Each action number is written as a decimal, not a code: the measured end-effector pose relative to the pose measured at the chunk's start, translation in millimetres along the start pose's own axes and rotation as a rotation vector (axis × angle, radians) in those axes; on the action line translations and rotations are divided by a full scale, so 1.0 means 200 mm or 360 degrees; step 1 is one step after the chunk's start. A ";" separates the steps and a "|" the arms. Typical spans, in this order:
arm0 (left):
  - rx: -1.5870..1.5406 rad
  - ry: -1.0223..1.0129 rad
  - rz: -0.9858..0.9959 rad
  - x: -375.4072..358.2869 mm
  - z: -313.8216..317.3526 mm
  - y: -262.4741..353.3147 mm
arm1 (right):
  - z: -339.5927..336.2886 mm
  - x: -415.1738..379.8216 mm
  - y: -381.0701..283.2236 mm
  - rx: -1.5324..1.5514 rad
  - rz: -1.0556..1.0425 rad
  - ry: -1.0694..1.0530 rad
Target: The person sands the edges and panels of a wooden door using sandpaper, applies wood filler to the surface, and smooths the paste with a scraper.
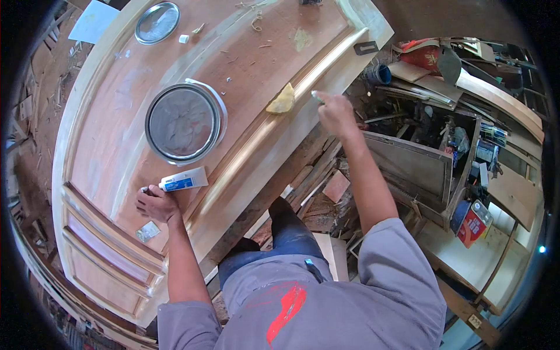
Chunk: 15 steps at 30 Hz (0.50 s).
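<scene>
My left hand [157,204] is over the left part of the wooden panel [251,70], fingers drawn together round something small and unclear. Right beside it lies a white and blue tube [184,179]. My right hand [337,115] is closed above the panel's near edge, a small whitish thing at its fingertips too small to name. To its left, a yellowish piece [282,100] rests against the raised moulding [251,137]. A big round can [182,123] with a grey top stands on the panel.
Toward the far side lie a round metal lid [157,23] and a small white block [184,39]. A small clear container [148,231] is below my left hand. A dark rectangular piece [366,48] sits at the panel's right end. Wood scraps and a wooden frame [408,166] fill the right.
</scene>
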<state>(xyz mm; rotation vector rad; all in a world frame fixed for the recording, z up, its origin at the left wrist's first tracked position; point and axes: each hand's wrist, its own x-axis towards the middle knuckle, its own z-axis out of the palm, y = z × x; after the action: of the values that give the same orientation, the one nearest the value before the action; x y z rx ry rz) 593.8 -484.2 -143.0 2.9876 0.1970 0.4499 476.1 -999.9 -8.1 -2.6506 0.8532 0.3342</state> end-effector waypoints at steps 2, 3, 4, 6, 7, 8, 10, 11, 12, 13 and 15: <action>0.0000 -0.0022 -0.0038 0.00 0.00 0.01 | 0.07 -0.10 -0.12 0.0011 0.0000 0.0022; -0.0001 -0.0032 -0.0055 0.00 0.00 0.01 | 0.11 -0.14 -0.17 0.0017 0.0001 0.0035; 0.0003 -0.0040 -0.0043 0.00 0.00 0.00 | 0.16 -0.19 -0.22 0.0017 0.0008 0.0039; -0.0012 -0.0016 -0.0037 0.00 -0.01 0.01 | 0.25 -0.29 -0.32 0.0020 0.0021 0.0049; -0.0022 -0.0006 -0.0035 0.00 -0.01 0.01 | 0.31 -0.35 -0.36 0.0024 -0.0027 0.0129; -0.0033 0.0017 -0.0013 0.00 -0.01 0.01 | 0.37 -0.41 -0.41 0.0025 -0.0074 0.0209; -0.0020 0.0003 -0.0034 -0.01 -0.03 0.03 | 0.48 -0.52 -0.50 -0.0012 -0.0135 0.0313; -0.0013 -0.0006 -0.0044 0.00 -0.03 0.03 | 0.53 -0.58 -0.56 -0.0047 -0.0146 0.0334; -0.0023 -0.0003 -0.0034 0.00 -0.02 0.02 | 0.58 -0.63 -0.61 -0.0081 -0.0155 0.0354; -0.0033 -0.0002 -0.0023 0.00 -0.02 0.01 | 0.63 -0.69 -0.66 -0.0113 -0.0177 0.0343; -0.0038 -0.0011 -0.0026 0.00 -0.02 0.01 | 0.70 -0.82 -0.78 -0.0134 -0.0215 0.0285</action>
<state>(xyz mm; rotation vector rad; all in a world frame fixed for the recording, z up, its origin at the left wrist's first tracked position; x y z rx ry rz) 592.8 -486.5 -138.1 2.9619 0.2141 0.4366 422.6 -742.2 -46.3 -2.8323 0.7209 0.1023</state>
